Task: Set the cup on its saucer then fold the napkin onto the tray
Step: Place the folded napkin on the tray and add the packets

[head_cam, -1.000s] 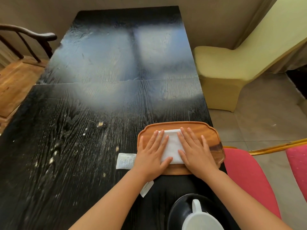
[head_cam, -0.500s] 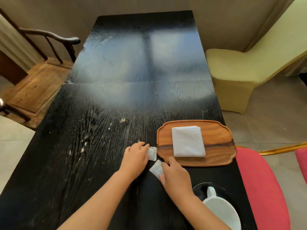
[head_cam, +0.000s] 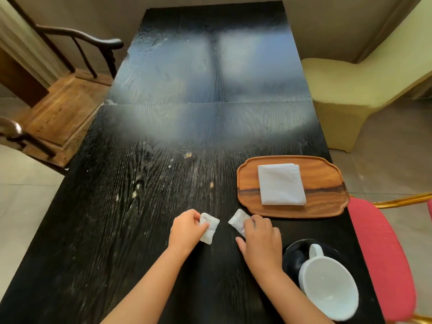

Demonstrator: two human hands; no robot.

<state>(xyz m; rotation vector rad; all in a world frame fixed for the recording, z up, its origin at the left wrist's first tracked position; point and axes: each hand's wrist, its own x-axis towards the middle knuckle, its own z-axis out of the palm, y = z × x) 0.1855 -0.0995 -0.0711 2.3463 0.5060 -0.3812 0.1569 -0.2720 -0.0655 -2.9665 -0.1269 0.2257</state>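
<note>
With the folded napkin [head_cam: 281, 184] lying flat on the tray [head_cam: 327, 183] by the table's [head_cam: 140, 206] right edge and the cup [head_cam: 328, 292] on its saucer [head_cam: 292, 256] at the near right corner, the left hand [head_cam: 185, 231] and the nearer right hand [head_cam: 260, 240] each pinch a small packet.

black table [head_cam: 187, 230], 2 white sachets [head_cam: 208, 228], wooden chair [head_cam: 63, 106], yellow chair [head_cam: 346, 90]

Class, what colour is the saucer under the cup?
Black saucer, under the white cup; head view.
</note>
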